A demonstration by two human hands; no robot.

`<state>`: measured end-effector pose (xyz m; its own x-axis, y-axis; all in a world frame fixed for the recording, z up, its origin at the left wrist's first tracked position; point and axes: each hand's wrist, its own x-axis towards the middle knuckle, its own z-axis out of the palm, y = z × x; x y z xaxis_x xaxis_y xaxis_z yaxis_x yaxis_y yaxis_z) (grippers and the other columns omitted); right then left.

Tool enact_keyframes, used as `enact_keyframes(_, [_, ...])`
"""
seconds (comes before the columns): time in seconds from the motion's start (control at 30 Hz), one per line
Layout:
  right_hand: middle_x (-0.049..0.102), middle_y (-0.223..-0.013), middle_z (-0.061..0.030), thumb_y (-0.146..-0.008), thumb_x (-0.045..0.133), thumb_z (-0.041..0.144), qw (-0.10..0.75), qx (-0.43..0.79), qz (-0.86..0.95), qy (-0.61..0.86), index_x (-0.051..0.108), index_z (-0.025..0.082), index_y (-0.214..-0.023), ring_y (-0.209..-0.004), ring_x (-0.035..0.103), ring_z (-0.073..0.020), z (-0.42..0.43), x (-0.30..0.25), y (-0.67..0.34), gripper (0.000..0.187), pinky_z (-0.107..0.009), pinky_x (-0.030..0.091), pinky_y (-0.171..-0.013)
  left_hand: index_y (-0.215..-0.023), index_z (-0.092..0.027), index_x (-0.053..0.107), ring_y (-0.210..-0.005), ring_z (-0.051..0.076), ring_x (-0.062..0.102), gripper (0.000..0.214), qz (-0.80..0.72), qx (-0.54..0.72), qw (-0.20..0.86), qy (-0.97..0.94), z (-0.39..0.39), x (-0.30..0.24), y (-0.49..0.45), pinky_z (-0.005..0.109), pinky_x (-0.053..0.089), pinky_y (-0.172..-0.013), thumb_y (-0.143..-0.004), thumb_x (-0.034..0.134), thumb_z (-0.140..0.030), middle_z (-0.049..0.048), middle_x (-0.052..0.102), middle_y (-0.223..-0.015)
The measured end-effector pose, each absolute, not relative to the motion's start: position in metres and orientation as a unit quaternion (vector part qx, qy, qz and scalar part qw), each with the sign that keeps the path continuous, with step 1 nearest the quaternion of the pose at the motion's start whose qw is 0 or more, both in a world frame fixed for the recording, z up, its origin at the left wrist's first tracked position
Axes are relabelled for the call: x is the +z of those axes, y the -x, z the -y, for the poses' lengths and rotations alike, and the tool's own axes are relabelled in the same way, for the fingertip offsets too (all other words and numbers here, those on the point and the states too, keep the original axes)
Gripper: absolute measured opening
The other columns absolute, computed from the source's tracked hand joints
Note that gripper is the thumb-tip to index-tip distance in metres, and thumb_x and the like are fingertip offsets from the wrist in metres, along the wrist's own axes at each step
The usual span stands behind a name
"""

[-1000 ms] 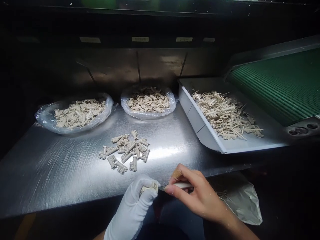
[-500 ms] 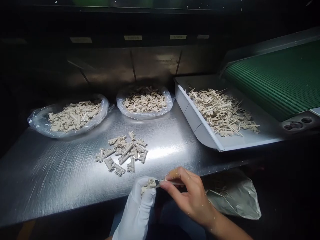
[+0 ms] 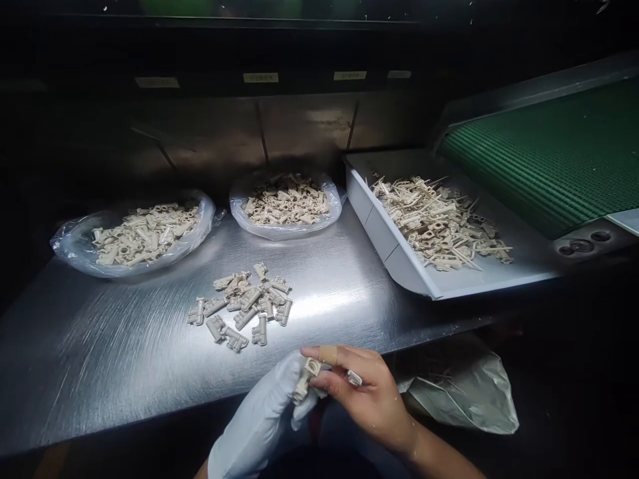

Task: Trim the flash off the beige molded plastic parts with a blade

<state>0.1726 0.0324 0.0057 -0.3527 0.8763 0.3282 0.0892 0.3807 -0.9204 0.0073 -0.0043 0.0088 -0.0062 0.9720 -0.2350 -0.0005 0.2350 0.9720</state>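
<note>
Beige moulded part (image 3: pixel 303 380) sits just off the near edge of the steel table (image 3: pixel 100 359), long axis steep, top leaning toward the right hand (image 3: pixel 369 399) — thumb and taped forefinger pinched on its upper end, a small white tool handle (image 3: pixel 354 378) tucked under the same fingers. Gloved left hand (image 3: pixel 269 419) is curled shut round the lower end, so both hands touch it, the right above. Loose pile of parts (image 3: pixel 242 306) lies near, up the table; open steel either side; grey tray (image 3: pixel 389 246) well apart, right.
</note>
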Motion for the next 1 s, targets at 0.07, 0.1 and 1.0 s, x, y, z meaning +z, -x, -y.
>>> enact_keyframes(0.07, [0.078, -0.080, -0.0037, -0.103, 0.066, 0.034, 0.464, 0.399, 0.712, 0.345, 0.080, 0.021, -0.105, -0.063, 0.068, -0.0155, -0.031, 0.006, -0.176, 0.019, -0.025, 0.055, -0.062, -0.070, -0.025, 0.068, -0.070, 0.027, 0.064, 0.043, -0.541, 0.425, 0.575, -0.442, 0.003, 0.012, -0.004, 0.038, 0.056, -0.063, -0.095, 0.057, -0.058, 0.0054, 0.065, -0.070])
enact_keyframes(0.1, [0.076, -0.077, -0.0030, -0.102, 0.067, 0.034, 0.468, 0.378, 0.714, 0.358, 0.079, 0.021, -0.097, -0.061, 0.067, -0.0150, -0.031, 0.005, -0.178, 0.018, -0.025, 0.054, -0.059, -0.070, -0.025, 0.068, -0.071, 0.026, 0.063, 0.041, -0.532, 0.419, 0.585, -0.447, 0.002, 0.013, -0.003, 0.038, 0.056, -0.065, -0.095, 0.058, -0.056, 0.0050, 0.065, -0.072])
enact_keyframes(1.0, [0.063, -0.080, -0.0026, -0.111, 0.049, 0.026, 0.406, 0.212, 0.805, 0.377, 0.054, 0.022, -0.151, -0.072, 0.062, -0.0174, -0.024, 0.002, -0.174, 0.040, -0.028, 0.052, -0.065, -0.092, -0.022, 0.071, -0.085, 0.019, 0.068, 0.018, -0.554, 0.472, 0.500, -0.470, 0.014, 0.004, -0.003, 0.030, 0.056, -0.085, -0.099, 0.063, -0.037, 0.0013, 0.073, -0.089])
